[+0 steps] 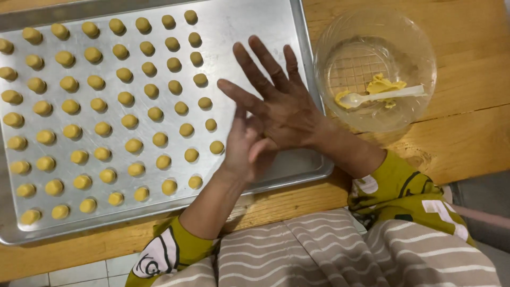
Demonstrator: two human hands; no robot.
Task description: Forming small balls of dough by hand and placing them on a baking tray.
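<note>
Yellow dough balls (133, 145) fill the metal tray (276, 21) left of the hands, right hand (281, 103) spread flat over the left hand (245, 146), palms pressed together, nothing visibly gripped.

We hold our right hand (281, 101) flat on top, fingers spread and straight, pressed palm to palm over our left hand (245, 146), whose fingers tuck beneath it. Both forearms angle inward, wrists nearly crossing, sleeves pushed back.
</note>
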